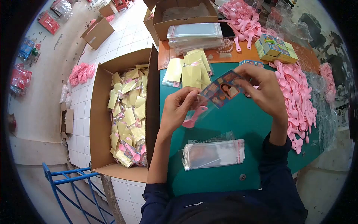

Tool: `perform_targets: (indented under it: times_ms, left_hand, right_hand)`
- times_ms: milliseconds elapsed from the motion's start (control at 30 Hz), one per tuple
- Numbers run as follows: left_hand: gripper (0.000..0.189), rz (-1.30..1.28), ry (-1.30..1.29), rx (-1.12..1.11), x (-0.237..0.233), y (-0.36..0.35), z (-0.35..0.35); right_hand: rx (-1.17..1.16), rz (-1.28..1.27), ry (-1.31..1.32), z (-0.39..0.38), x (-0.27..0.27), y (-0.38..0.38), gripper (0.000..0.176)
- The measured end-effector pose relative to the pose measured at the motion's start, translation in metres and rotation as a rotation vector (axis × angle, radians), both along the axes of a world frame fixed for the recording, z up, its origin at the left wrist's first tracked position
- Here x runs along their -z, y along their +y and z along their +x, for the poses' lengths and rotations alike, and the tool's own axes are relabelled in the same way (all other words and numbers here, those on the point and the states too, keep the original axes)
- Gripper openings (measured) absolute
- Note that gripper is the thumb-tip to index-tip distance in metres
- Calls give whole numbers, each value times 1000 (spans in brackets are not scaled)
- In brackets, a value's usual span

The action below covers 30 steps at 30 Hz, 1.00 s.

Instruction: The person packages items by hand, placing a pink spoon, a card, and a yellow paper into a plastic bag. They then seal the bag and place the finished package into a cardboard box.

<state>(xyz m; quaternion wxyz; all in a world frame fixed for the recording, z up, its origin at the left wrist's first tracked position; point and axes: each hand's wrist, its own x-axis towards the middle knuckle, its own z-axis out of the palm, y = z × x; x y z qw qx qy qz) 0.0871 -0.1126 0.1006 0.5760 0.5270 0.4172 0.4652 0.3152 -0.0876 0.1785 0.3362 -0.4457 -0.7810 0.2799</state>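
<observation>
My left hand (179, 108) pinches the mouth of a clear plastic bag (203, 112) with a pink spoon (194, 116) inside it. My right hand (263, 89) holds a printed picture card (222, 89) at the bag's opening, above the green table (242, 123). Both hands are raised a little over the table's middle. A stack of empty clear bags with red strips (214, 153) lies on the table just below my hands.
An open cardboard box (99, 112) of packed yellow packets stands left of the table. A heap of pink spoons (298, 97) lies at the right. Yellow packets (190, 71), stacked bags (194, 35), small boxes (276, 48) and another carton (184, 16) sit at the back.
</observation>
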Motion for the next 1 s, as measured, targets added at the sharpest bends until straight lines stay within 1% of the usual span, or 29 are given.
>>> perform_targets:
  times_ms: [100, 133, 167, 233, 333, 367, 400, 433, 500, 533, 600, 633, 700, 800, 833, 867, 1000]
  left_hand:
    - [27, 3, -29, -2, -3, 0, 4]
    - [27, 6, -52, 0, -3, -1, 5]
    - [27, 9, -73, 3, -3, -1, 5]
    - [26, 16, -25, -14, -1, -3, 3]
    - [24, 18, 40, 3, 1, -3, 3]
    - [24, 15, 60, 16, 2, -3, 3]
    - [25, 80, 152, 37, 4, -3, 2]
    - [25, 72, 123, 28, 3, -4, 4]
    - [26, 58, 68, 14, -3, -8, 11]
    - [26, 52, 82, 26, -7, -9, 11]
    - [27, 39, 115, 50, -14, -10, 6]
    - [27, 75, 219, 57, -15, -10, 3]
    - [28, 145, 418, 64, -15, -11, -2]
    - [30, 37, 114, 130, -14, -15, 7]
    - [31, 68, 146, 132, -15, -15, 8]
    - [33, 98, 175, 131, -16, -15, 9]
    - [41, 245, 337, 116, -15, -16, 9]
  right_hand:
    - [133, -12, 278, -2, -3, -1, 13]
    - [87, 6, 366, -5, -4, -3, 15]
    - [54, 13, 268, -5, -4, -4, 15]
    - [-10, 33, 75, -4, -5, -4, 17]
    - [-56, 182, -30, -8, -6, -8, 17]
    - [-83, 194, -51, -9, -5, -10, 16]
    - [-110, 206, -72, -11, -5, -12, 15]
    - [-137, 218, -94, -11, -5, -14, 14]
    - [-178, 159, -170, -11, -3, -12, 13]
    - [-199, 130, -206, -12, -2, -11, 12]
    - [-148, -95, -129, -8, -11, -10, 13]
    - [-123, -208, -89, -6, -14, -10, 14]
    - [-167, -162, -108, -5, -12, -14, 15]
    - [-274, -48, -201, -9, -6, -13, 18]
    - [-317, -2, -243, -12, -4, -12, 18]
    - [-323, 22, -229, -13, -4, -12, 19]
    - [-362, 31, -264, -19, 4, -16, 17]
